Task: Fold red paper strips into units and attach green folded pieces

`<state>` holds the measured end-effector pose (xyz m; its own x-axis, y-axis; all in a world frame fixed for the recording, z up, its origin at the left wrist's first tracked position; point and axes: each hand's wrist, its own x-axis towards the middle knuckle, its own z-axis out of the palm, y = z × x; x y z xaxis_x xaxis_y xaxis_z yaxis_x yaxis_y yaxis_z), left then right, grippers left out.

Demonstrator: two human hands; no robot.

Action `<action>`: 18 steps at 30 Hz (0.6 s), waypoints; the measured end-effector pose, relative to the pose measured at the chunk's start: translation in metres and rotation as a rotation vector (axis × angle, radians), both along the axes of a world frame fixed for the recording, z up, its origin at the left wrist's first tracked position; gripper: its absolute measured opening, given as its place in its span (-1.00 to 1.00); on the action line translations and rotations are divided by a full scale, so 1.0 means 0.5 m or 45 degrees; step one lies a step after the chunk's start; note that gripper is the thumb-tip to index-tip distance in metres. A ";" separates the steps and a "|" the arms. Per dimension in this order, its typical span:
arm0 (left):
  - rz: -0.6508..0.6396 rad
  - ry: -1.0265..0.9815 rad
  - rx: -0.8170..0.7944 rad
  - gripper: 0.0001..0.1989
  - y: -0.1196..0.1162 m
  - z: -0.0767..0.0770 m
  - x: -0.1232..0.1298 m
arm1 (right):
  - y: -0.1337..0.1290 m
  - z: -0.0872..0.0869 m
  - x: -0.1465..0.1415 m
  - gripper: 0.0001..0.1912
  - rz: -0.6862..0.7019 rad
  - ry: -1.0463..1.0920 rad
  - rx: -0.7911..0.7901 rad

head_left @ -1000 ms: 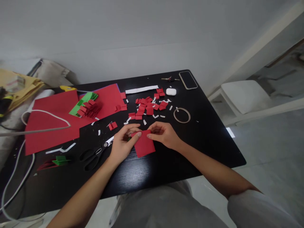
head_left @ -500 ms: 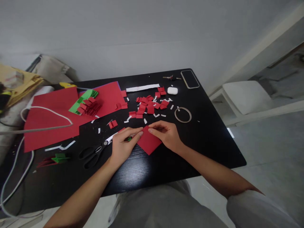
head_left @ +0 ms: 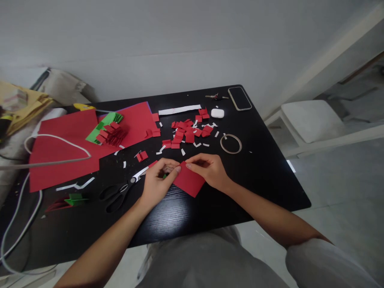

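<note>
A left hand (head_left: 159, 182) and a right hand (head_left: 211, 172) pinch a piece of red paper (head_left: 191, 183) just below the centre of the frame.
Each grips the paper's upper edge between thumb and fingers, the 2 thumbs close together. Left of them, black-handled scissors (head_left: 115, 203) lie on a black table (head_left: 240, 200), blades pointing toward the left hand. Above the hands, small red paper pieces (head_left: 189, 137) lie scattered among white scraps (head_left: 183, 152); a phone (head_left: 240, 99) rests at upper right.

Red paper (head_left: 191, 182); squarish, askew; pinched at far end.
</note>
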<state>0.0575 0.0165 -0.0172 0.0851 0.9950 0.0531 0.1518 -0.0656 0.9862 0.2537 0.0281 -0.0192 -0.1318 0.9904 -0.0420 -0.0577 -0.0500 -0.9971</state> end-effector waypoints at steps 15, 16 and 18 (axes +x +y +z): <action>0.130 0.129 0.045 -0.82 0.014 0.007 -0.020 | 0.014 -0.012 0.005 -0.76 0.147 0.071 -0.121; 0.196 0.109 0.056 -0.82 0.018 0.009 -0.023 | 0.017 -0.011 0.007 -0.76 0.119 0.069 -0.128; 0.307 0.088 0.087 -0.81 0.024 0.013 -0.027 | 0.020 -0.008 0.010 -0.74 0.061 0.072 -0.134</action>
